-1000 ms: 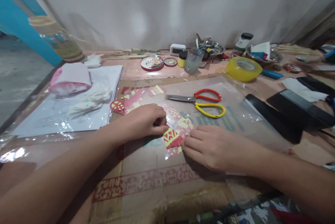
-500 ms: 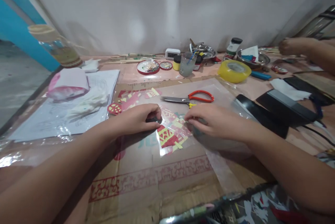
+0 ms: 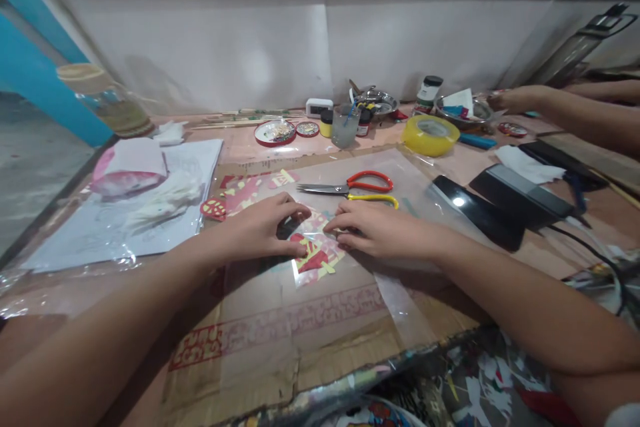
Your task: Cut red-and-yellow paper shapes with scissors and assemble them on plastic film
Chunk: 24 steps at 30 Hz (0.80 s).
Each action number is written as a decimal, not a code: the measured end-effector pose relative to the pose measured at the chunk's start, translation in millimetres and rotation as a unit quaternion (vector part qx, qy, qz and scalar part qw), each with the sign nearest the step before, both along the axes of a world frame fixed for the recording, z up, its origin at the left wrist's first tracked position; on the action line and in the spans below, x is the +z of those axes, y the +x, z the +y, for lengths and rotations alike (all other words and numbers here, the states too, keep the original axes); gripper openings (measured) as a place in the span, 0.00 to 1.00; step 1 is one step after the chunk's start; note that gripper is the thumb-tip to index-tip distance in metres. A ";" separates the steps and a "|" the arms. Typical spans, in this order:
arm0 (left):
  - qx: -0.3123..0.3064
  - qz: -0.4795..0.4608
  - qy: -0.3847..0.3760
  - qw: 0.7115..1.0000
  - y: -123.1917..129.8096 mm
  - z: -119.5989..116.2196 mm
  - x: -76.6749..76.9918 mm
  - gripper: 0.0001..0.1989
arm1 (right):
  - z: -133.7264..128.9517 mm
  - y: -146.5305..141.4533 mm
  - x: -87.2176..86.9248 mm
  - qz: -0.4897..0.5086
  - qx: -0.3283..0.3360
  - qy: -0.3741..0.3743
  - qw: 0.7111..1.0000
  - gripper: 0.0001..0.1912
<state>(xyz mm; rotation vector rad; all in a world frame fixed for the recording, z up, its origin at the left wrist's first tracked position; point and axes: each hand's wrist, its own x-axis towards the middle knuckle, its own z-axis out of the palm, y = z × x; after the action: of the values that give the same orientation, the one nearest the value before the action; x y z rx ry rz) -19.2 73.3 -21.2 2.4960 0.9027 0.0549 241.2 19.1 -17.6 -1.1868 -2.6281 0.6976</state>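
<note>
On a translucent sheet (image 3: pixel 270 287) over printed cardboard lies a clear film with red and yellow cut-paper pieces (image 3: pixel 313 260). My left hand (image 3: pixel 257 227) rests at the film's left side, thumb and fingers apart, the thumb touching a red and yellow piece. At the film's right side is my right hand (image 3: pixel 373 227), its fingers curved and slightly spread, fingertips at the paper pieces, with nothing seen in it. Scissors (image 3: pixel 345 190) with one red and one yellow handle lie just beyond my hands. A round red and yellow piece (image 3: pixel 214 208) lies left of them.
Behind stand a cup of cloudy liquid (image 3: pixel 345 126), small jars and a yellow tape roll (image 3: pixel 430 135). A phone (image 3: pixel 477 212) and a black box (image 3: pixel 523 197) lie right. Papers (image 3: pixel 115 234) are at left. Another person's hand (image 3: pixel 520 99) reaches in at far right.
The view has shifted. My right hand has moved left, closer to my left hand, and the yellow scissor handle now shows. My left thumb is now over the red and yellow piece.
</note>
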 end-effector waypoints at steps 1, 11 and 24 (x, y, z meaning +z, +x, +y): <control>0.001 0.009 0.013 1.000 1.9 -3.6 0.3 0.33 | -0.3 -0.8 1.0 0.014 -0.004 -0.012 1.000 0.13; 0.028 0.022 0.183 0.982 24.3 -40.7 -12.7 0.31 | -12.1 -9.0 8.3 0.173 -0.047 -0.166 0.970 0.10; 0.045 -0.027 0.152 0.987 36.4 -55.0 -16.3 0.22 | -10.3 -9.8 8.3 0.160 -0.051 -0.159 0.973 0.08</control>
<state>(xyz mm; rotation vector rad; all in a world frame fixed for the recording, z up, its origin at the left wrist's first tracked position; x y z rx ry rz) 17.2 18.3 -37.5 2.7144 1.0507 0.3109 231.4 8.7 -9.3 -1.1605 -2.2297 1.2127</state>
